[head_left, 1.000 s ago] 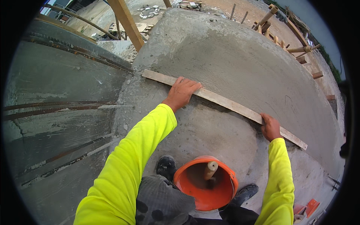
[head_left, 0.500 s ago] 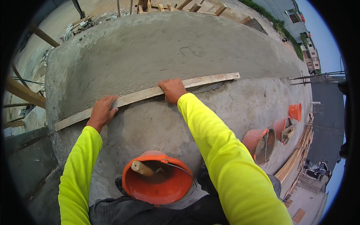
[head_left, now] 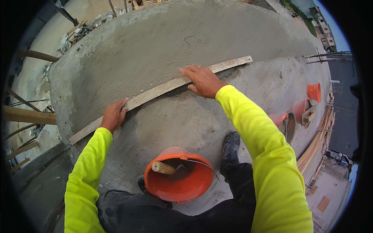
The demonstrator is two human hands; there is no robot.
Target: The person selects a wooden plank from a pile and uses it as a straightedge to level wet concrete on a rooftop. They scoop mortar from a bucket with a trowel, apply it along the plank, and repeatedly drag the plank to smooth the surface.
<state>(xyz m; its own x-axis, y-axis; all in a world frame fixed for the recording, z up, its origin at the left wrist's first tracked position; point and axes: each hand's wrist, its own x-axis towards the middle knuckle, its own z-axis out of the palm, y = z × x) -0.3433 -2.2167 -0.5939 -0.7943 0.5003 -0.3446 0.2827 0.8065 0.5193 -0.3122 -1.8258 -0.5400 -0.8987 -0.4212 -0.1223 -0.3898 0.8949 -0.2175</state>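
Observation:
A long pale straightedge [head_left: 155, 94] lies slanted across the curved concrete, along the edge of a fresh grey mortar layer [head_left: 136, 58]. Near its left part, my left hand [head_left: 115, 114] grips it with fingers over the top edge. My right hand [head_left: 203, 80] straddles it farther right, fingers spread and extended over the bar, thumb apart on the near side. Between my legs an orange bucket [head_left: 180, 188] holds dark contents and a tool with a wooden cylindrical handle [head_left: 163, 167].
More buckets [head_left: 314, 93] stand at the right beside long wooden strips [head_left: 316, 141]. Rebar [head_left: 328, 55] juts out at the upper right. Timber poles [head_left: 29, 114] and rubble line the left and far edges. My boot [head_left: 230, 147] is right of the near bucket.
The view swung rightward, bringing the side buckets into sight, then shifted slightly. My right hand has moved right along the straightedge since the last frame, its fingers now more extended.

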